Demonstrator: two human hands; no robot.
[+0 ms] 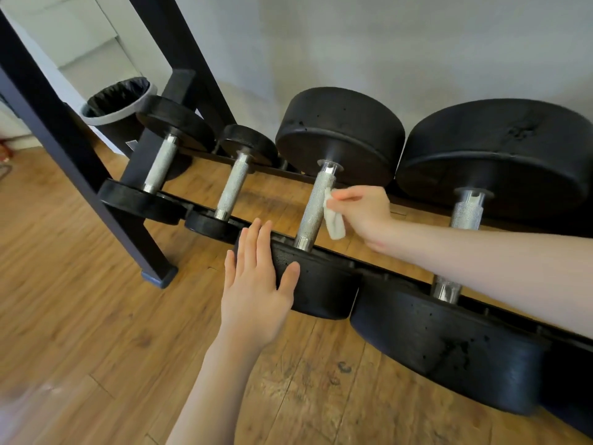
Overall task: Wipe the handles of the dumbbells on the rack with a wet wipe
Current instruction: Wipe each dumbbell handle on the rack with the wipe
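Note:
Several black dumbbells with knurled steel handles lie across a low black rack (398, 264). My right hand (364, 215) pinches a crumpled white wet wipe (333, 220) against the right side of the third dumbbell's handle (313, 210). My left hand (256, 284) lies flat, fingers straight, against the near black head (321, 290) of that same dumbbell. Two smaller dumbbells sit to the left, their handles (160, 163) (232, 187) bare. My right forearm crosses the handle (465, 216) of the large dumbbell on the right.
A black rack leg (106, 200) slants down to the wooden floor (80, 316) at left. A bin with a black liner (118, 101) stands behind the rack by the grey wall (385, 43).

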